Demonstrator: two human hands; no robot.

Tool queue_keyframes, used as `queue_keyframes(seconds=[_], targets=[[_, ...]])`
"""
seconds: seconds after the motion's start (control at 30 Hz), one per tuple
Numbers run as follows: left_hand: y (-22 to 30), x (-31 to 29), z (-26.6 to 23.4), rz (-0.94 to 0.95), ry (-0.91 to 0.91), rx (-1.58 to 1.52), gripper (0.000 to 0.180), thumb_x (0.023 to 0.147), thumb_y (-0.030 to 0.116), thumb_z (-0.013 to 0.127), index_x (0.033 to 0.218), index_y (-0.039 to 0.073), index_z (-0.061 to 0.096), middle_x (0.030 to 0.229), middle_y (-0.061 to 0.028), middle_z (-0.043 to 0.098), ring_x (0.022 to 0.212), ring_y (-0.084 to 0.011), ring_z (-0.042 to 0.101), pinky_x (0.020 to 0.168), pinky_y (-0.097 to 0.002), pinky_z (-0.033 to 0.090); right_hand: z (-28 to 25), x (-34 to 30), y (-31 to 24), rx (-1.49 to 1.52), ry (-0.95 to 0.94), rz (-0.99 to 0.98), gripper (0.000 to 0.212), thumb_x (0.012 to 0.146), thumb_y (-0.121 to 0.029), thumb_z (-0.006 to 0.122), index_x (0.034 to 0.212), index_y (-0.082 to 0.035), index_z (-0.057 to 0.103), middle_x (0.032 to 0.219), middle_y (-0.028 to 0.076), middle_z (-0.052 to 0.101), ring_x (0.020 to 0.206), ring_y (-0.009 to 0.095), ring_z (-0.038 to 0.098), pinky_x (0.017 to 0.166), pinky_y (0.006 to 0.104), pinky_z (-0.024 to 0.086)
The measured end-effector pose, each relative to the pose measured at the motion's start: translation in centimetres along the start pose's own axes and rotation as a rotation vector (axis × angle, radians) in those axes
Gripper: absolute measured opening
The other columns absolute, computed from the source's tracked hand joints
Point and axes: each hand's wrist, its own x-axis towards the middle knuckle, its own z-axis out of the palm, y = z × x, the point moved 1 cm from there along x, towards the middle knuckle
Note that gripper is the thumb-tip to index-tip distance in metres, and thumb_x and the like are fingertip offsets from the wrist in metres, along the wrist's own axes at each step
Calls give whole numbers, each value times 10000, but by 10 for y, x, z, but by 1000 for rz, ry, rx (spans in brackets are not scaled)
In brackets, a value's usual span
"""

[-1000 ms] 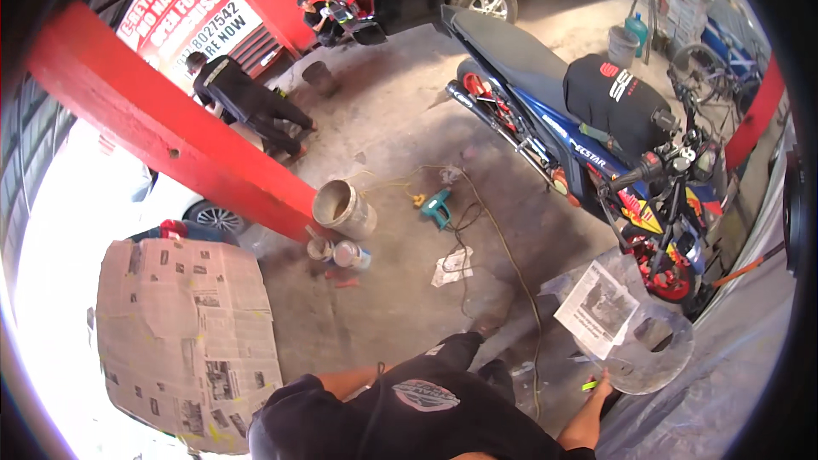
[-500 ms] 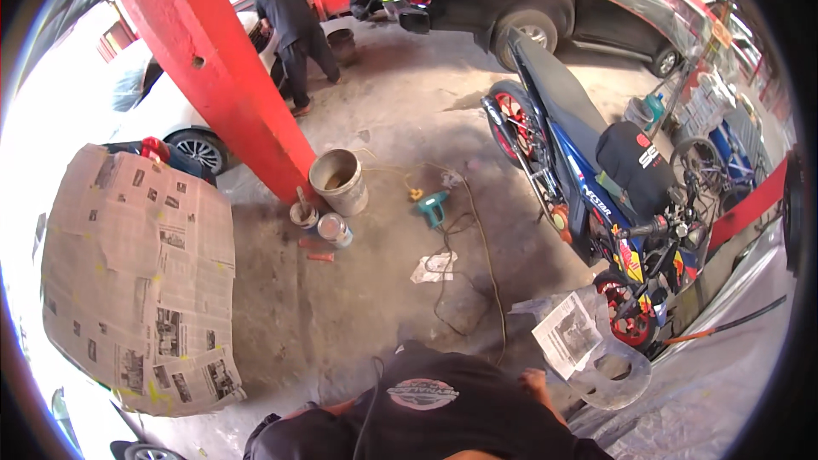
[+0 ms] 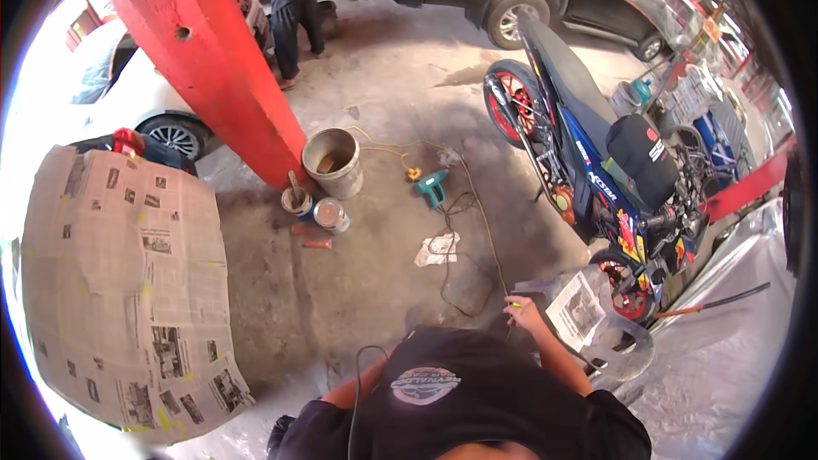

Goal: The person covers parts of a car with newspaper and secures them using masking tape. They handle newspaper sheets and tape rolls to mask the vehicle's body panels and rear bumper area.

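My right hand [image 3: 526, 313] reaches forward from the black shirt [image 3: 473, 375]. Its fingers are closed around a small yellow-green thing [image 3: 515, 305], too small to name. Beside that hand, on the right, lies a clear plastic sheet [image 3: 635, 353] with a newspaper piece [image 3: 576, 311] on it. A thin yellowish cable [image 3: 492, 243] on the floor runs up close to my fingers. Of my left side only the forearm [image 3: 362, 382] shows; the hand is hidden behind the shirt. A black cord [image 3: 356, 388] hangs past that forearm.
A teal heat gun [image 3: 432, 190] and a white paper [image 3: 437, 249] lie ahead. By the red pillar [image 3: 217, 77] stand a bucket [image 3: 345, 183] and two cans. A newspaper-covered panel [image 3: 119, 290] is left, a motorcycle [image 3: 588, 170] right. Two people work near vehicles behind.
My right hand has moved forward and slightly left, away from my body, and the yellow-green thing now shows in it. My left forearm has come into clearer view. The view has shifted slightly.
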Motion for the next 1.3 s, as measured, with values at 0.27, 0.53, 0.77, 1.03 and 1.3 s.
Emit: queue_keyframes(seconds=[0.27, 0.53, 0.77, 1.03, 1.3], targets=[[18, 39, -100, 13, 94, -228, 549, 966, 493, 609, 1406, 165, 569, 1357, -55, 614, 1220, -255, 588, 888, -407, 525, 21, -24, 121, -424, -232, -237, 327, 870, -117, 635, 1185, -77, 714, 1152, 177, 716, 1098, 340, 678, 976, 386, 522], [298, -101, -59, 1059, -268, 346, 547, 922, 372, 723, 1364, 70, 612, 1401, -143, 567, 1307, -280, 515, 1095, -417, 409, -29, -38, 122, -445, -128, 51, 308, 913, -216, 637, 1196, -132, 726, 1069, 194, 730, 1008, 320, 721, 880, 414, 561], [362, -204, 56, 1812, -1141, 462, 230, 933, 300, 694, 1025, 89, 704, 1094, -155, 601, 975, -320, 567, 885, -514, 419, -36, -31, 71, -415, -87, -92, 292, 876, -197, 640, 1140, -125, 742, 1000, 221, 721, 949, 376, 712, 831, 432, 560], [377, -226, 48, 2054, -586, 762, 185, 989, 187, 623, 959, 7, 589, 1004, -129, 612, 813, -322, 588, 727, -505, 480, -23, -8, 140, -517, 86, -233, 306, 868, -214, 660, 1144, -109, 741, 1015, 223, 722, 946, 360, 718, 817, 427, 568], [380, -247, 73, 1890, -530, -683, 178, 996, 132, 575, 895, -13, 554, 746, -127, 567, 548, -235, 500, 519, -419, 433, -68, -22, 203, -13, -25, 160, 270, 908, -178, 622, 1138, -66, 710, 788, 110, 732, 586, 210, 701, 497, 379, 572]])
